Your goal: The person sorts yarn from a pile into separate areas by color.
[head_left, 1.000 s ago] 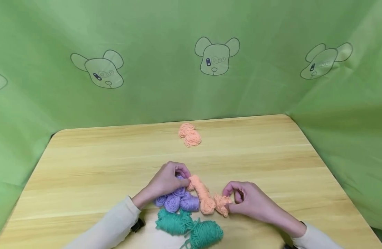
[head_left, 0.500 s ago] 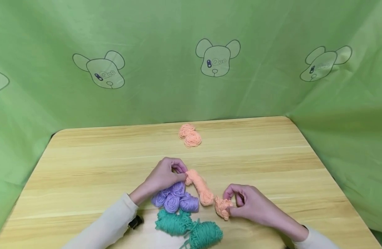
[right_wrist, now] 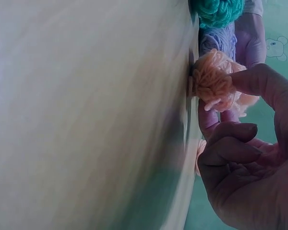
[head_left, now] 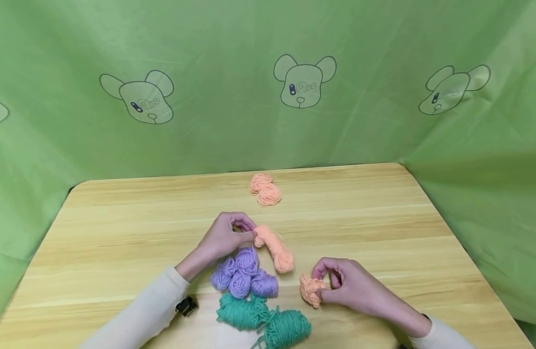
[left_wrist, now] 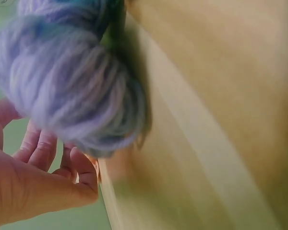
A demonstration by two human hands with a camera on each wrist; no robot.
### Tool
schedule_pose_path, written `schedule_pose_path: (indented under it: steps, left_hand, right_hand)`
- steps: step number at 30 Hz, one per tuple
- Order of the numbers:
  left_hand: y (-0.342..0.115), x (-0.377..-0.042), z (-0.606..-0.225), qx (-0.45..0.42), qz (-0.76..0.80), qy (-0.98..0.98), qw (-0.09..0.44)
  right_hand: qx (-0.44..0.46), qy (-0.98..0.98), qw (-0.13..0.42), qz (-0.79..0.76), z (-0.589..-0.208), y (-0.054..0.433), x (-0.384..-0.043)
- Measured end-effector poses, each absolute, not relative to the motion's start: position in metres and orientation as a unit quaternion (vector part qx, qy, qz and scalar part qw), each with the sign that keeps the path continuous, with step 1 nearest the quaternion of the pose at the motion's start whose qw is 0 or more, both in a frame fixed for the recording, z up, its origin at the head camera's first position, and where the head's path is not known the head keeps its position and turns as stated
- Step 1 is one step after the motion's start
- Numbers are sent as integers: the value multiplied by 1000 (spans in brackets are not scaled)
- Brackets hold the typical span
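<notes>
In the head view my left hand [head_left: 226, 235] pinches the far end of a long peach yarn skein [head_left: 275, 248], which slants toward the near right. My right hand [head_left: 353, 286] grips a small peach yarn bundle [head_left: 310, 290] between thumb and fingers; the right wrist view shows this bundle [right_wrist: 216, 81] close up. A cluster of purple yarn balls [head_left: 240, 283] sits just below my left hand. In the left wrist view a purple yarn ball [left_wrist: 67, 81] hides much of what the left fingers hold.
Two green yarn skeins [head_left: 287, 328] lie at the near side, just below the purple cluster. A pair of peach yarn balls [head_left: 268, 195] rests near the far edge of the wooden table [head_left: 128, 213]. Green cloth [head_left: 224, 121] with bear-head drawings hangs around the table.
My left hand has moved the long peach skein away and to the left, off the purple balls' side. A gap has widened between it and the small peach bundle; my right hand has barely moved.
</notes>
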State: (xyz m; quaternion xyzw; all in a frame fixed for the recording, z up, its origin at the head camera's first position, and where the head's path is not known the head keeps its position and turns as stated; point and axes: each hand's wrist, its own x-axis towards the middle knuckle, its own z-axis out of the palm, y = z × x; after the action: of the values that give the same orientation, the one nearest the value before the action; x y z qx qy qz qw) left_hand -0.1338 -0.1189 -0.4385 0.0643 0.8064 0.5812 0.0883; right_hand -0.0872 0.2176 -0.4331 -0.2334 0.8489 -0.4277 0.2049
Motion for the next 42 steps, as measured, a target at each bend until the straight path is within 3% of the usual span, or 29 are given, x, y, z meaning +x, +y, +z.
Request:
schedule_pose_path:
  steps: [27,42]
  left_hand:
    - [-152,-169,-438,-5,644,764,50]
    - [-173,-197,-441,-18,645,761,64]
  right_hand:
    - [-230,856,215,-409,-430,215,-85]
    - [-236,858,209,-405,-426,213,-88]
